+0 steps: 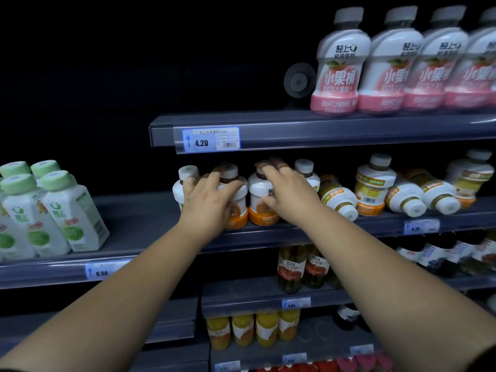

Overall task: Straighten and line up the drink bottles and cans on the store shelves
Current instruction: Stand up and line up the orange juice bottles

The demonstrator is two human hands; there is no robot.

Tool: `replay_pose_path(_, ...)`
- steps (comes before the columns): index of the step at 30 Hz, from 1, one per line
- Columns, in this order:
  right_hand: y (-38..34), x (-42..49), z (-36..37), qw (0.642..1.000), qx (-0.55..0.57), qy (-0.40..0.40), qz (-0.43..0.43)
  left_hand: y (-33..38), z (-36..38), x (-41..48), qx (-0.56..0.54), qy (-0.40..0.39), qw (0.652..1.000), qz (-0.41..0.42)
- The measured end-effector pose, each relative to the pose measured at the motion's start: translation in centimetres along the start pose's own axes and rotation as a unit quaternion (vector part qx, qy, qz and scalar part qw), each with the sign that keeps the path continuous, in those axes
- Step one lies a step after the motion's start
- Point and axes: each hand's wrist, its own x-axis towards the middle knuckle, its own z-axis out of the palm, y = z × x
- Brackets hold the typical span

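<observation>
**Both hands on two bottles, middle shelf**

The left hand (pixel 208 200) was wrapped round an orange-banded bottle (pixel 239 208). Its fingers curled over the shoulder and its thumb pressed the white body. The right hand (pixel 288 194) clasped a second orange-banded bottle (pixel 260 191) just beside it, with fingers hooked over the brown cap and the thumb on the front. Both bottles stood upright near the front edge of the middle shelf (pixel 349 226), almost touching each other.

A third upright bottle (pixel 185 189) stood against the left hand's far side. Another white-capped bottle (pixel 306 170) showed behind the right hand. To the right, the row was in disorder: a toppled bottle (pixel 339 201) lay with its cap pointing forward, and two more fallen bottles (pixel 418 198) lay beyond a standing yellow-labelled bottle (pixel 373 183).

Both held bottles had white bodies and an orange band at the base (the print was blurred, and partly hidden by the hands).

On the shelf above, pink-banded bottles (pixel 335 68) stood in a row over a 4.20 price tag (pixel 210 139). To the left, green-capped cartons (pixel 72 210) were clustered together. On the shelves below were dark red-labelled bottles (pixel 291 267) and orange juice bottles (pixel 243 328).
</observation>
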Motion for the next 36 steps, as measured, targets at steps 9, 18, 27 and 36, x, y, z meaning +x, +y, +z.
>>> replay_pose_path(9,6.2,-4.3,-1.1,0.987,0.036,0.158,-0.015,4.9,1.5,1.9,0.001,0.066,0.998,0.005)
replay_pose_path(18,10.7,-1.5,-2.5,0.985,0.126,-0.118,0.024,8.8,1.9,4.1,0.011,-0.043,0.997,-0.064)
replay_pose_path(27,8.7,-1.3,-2.2,0.985,0.12,-0.055,0.109,7.9,2.0,3.8,-0.022,-0.022,0.999,-0.02)
replay_pose_path(36,12.0,-0.3,-1.9,0.979,0.178,-0.098,0.006,9.5,3.3,3.5,-0.029,0.036,0.997,-0.068)
